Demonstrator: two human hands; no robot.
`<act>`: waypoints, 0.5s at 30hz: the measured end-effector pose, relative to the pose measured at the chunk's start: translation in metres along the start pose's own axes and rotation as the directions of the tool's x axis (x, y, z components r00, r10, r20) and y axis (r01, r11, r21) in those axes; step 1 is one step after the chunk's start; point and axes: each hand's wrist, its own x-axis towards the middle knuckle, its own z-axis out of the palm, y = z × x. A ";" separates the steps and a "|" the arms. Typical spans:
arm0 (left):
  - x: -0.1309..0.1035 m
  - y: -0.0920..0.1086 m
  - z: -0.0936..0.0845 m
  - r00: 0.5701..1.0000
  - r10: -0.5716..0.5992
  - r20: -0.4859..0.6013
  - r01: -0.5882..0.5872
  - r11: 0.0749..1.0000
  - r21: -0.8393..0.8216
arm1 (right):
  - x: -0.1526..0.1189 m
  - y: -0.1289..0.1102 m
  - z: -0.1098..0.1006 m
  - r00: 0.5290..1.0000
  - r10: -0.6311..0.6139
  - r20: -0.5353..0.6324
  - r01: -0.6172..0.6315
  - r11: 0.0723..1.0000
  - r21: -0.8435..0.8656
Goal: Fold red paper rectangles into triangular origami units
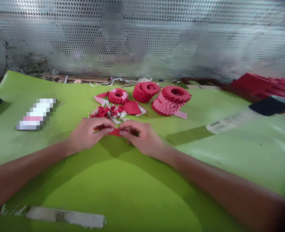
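Observation:
A small red paper piece [114, 132] is pinched between both hands above the green table cover. My left hand [90, 133] grips its left end with thumb and fingers. Its right end is held by my right hand [142, 137], whose lower fingers are partly hidden. Just beyond the hands lies a pile of folded red and white paper pieces [106, 111], with red square sheets [132, 107] beside it. Behind stand a small red and pink ring [118, 95], a red ring stack [144, 91] and a taller red and pink stack [165, 103].
A blurred-out phone-like object [37, 112] lies at left. On the right is a clear bottle with a dark cap [269, 105], near stacked red paper [256, 85]. A whitish strip [66, 216] lies at front left. Perforated metal [84, 42] rises behind the table.

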 end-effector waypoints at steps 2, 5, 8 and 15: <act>0.000 0.000 0.000 1.000 -0.016 0.008 0.016 1.000 -0.007 | 0.000 0.000 0.000 1.000 -0.001 -0.008 0.001 1.000 0.006; 0.001 0.001 -0.001 0.999 -0.040 0.023 0.041 0.999 -0.025 | 0.000 0.000 0.000 1.000 0.004 -0.004 -0.003 1.000 0.011; 0.002 0.000 -0.001 0.996 -0.072 0.053 0.075 0.995 -0.064 | -0.001 0.000 -0.001 1.000 0.020 0.001 -0.020 1.000 0.009; 0.002 -0.001 0.000 0.993 -0.102 0.056 0.107 0.989 -0.099 | -0.001 0.004 0.000 0.999 0.034 -0.002 -0.034 0.999 0.009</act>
